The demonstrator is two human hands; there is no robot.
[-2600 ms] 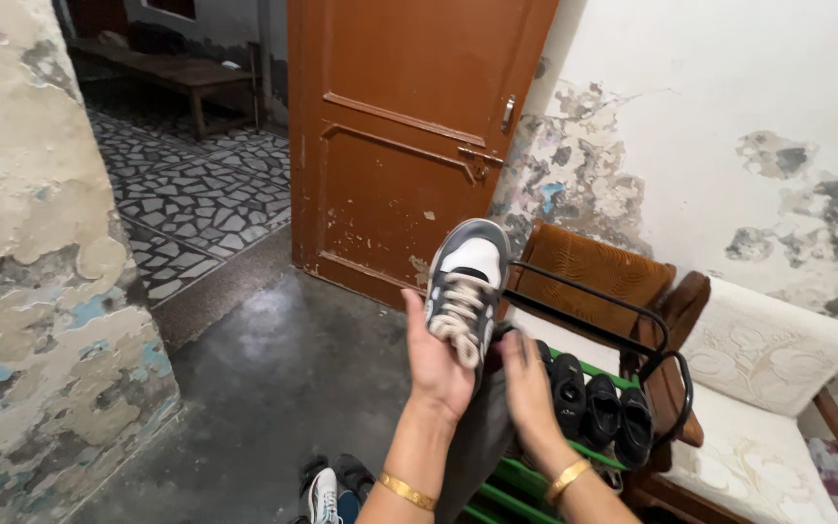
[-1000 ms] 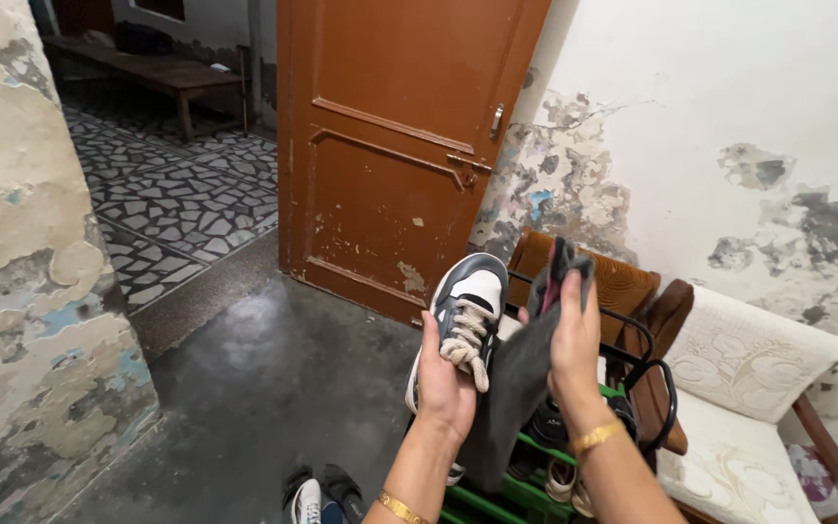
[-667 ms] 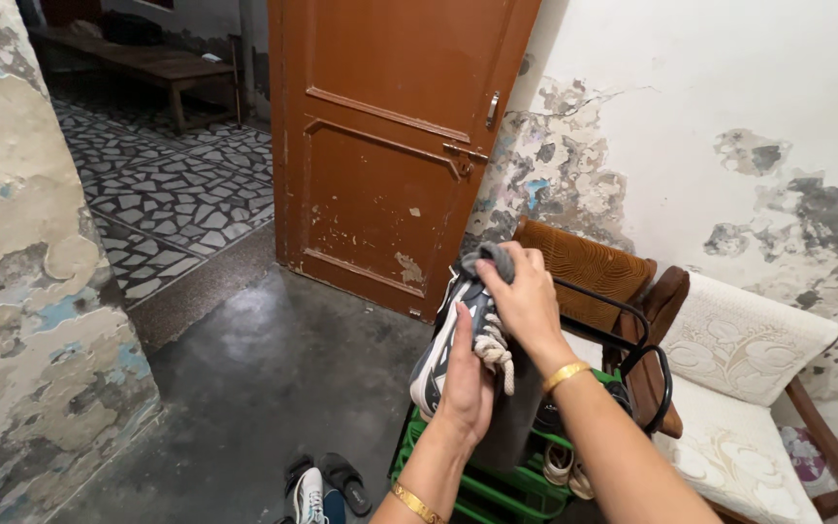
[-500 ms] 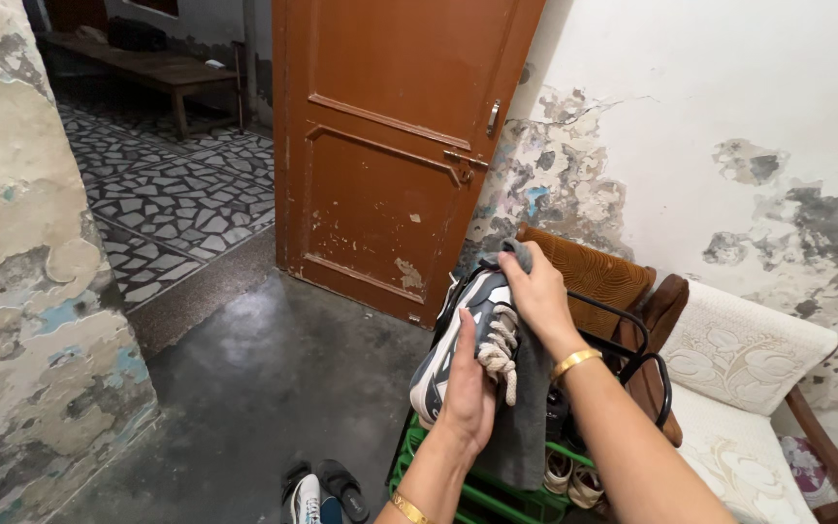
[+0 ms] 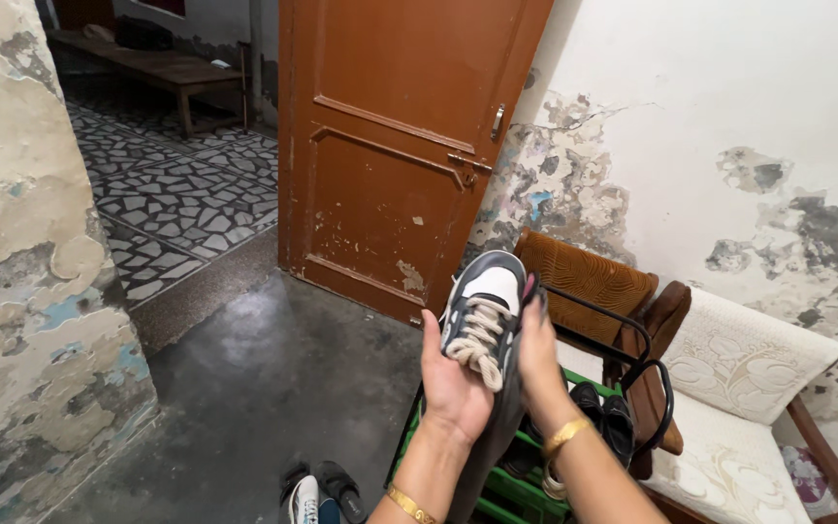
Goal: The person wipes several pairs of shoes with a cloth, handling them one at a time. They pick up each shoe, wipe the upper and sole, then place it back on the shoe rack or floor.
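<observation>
**Sneaker held up in both hands, cloth under the right**

Left hand (image 5: 450,383): palm up, fingers curled around the near side of a grey-and-white sneaker (image 5: 482,312), thumb up along its left edge. Closed on the shoe, not a tight fist. Gold bangle (image 5: 409,503) on that wrist.

Right hand (image 5: 538,351): fingers straight, pressed flat against the right side of the sneaker, with a dark grey cloth (image 5: 485,442) pinned between palm and shoe. Cloth hangs down between the two forearms. Second gold bangle (image 5: 565,436) on the right wrist.

Hands close together, shoe sandwiched between them. Sneaker is toe-up, top facing the person, thick cream laces hanging loose over the left palm. It sits mid-frame, in front of the lower part of the brown wooden door (image 5: 409,146).

Below the hands: green shoe rack (image 5: 516,490) with a black tube frame, dark shoes (image 5: 605,412) on its upper tier. Right of it, a wooden chair with cream cushions (image 5: 749,369) and a brown cushion (image 5: 584,277) at the far end. More footwear (image 5: 322,493) on the dark concrete floor, near left of the rack.

No packages, labels or signs visible. Walls show peeling paint only.
</observation>
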